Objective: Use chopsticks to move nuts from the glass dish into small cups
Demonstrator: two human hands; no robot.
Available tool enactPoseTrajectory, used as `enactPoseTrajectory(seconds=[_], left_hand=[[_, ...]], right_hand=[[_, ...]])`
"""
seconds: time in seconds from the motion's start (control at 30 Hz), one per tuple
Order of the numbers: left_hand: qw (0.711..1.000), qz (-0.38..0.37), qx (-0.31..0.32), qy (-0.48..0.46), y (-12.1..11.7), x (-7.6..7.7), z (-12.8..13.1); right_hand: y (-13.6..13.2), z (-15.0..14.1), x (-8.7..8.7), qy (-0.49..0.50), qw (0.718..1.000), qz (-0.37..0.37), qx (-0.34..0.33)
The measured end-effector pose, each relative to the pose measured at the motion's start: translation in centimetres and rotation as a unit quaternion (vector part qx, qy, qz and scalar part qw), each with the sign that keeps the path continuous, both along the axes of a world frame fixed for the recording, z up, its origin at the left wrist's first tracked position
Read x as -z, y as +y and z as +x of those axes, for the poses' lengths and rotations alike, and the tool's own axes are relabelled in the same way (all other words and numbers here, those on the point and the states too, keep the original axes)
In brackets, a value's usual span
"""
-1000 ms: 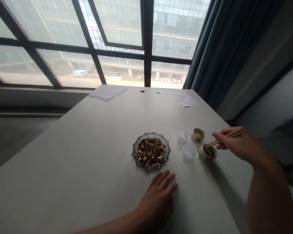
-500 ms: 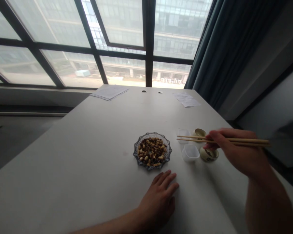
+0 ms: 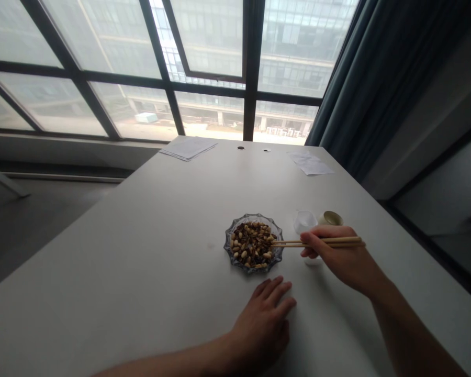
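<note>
While the left hand [image 3: 264, 317] keeps its place on the white table [image 3: 160, 251], the right hand [image 3: 344, 264] has swung across: a second ago its chopsticks [image 3: 286, 245] dipped into a small bowl at right; now their tips reach the right side of the nut mix [image 3: 253, 248] in the glass dish [image 3: 228, 252]. Right fingers closed round the chopsticks; whether the tips grip a nut, cannot tell. Left fingers loosely spread, near the dish but apart, nothing seen in them. Far clear container [image 3: 304, 220] and far bowl [image 3: 333, 217] show beyond the right hand; nearer pair mostly hidden. Judgement: work has shifted to the dish, likely picking among nuts.
</note>
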State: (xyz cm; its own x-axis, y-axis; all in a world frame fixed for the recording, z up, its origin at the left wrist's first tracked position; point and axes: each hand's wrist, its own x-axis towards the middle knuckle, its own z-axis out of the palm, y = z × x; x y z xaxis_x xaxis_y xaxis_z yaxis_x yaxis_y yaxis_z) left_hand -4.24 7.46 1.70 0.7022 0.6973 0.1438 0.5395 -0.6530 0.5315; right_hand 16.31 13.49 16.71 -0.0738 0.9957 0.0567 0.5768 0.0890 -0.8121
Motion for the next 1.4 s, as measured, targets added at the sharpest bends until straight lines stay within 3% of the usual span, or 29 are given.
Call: enactPoseTrajectory(seconds=[0.53, 0.73, 0.9, 1.1, 1.2, 1.3, 1.4], left_hand=[[1.000, 0.004, -0.002, -0.003, 0.0, 0.1, 0.1], [1.000, 0.000, 0.000, -0.008, 0.0, -0.1, 0.1], [1.000, -0.003, 0.000, -0.003, 0.0, -0.2, 0.1], [1.000, -0.009, 0.001, -0.006, 0.0, -0.3, -0.1], [1.000, -0.010, 0.001, -0.004, 0.0, -0.2, -0.1], [1.000, -0.010, 0.000, -0.001, 0.1, -0.2, 0.0], [1.000, -0.012, 0.000, 0.002, 0.0, -0.3, 0.0]], right_hand=[[0.2, -0.9, 0.1, -0.038, 0.989, 0.005, -0.140], [0.3, -1.5, 0.5, -0.038, 0.991, 0.006, -0.128], [-0.5, -1.2, -0.4, -0.051, 0.993, 0.035, -0.103], [-2.6, 2.4, -3.0, -0.089, 0.991, 0.099, -0.001], [-3.9, 6.4, -3.8, -0.134, 0.970, 0.148, 0.136], [-4.5, 10.3, -4.2, -0.168, 0.939, 0.132, 0.270], [-4.1, 12.0, -4.3, -0.167, 0.942, 0.113, 0.268]])
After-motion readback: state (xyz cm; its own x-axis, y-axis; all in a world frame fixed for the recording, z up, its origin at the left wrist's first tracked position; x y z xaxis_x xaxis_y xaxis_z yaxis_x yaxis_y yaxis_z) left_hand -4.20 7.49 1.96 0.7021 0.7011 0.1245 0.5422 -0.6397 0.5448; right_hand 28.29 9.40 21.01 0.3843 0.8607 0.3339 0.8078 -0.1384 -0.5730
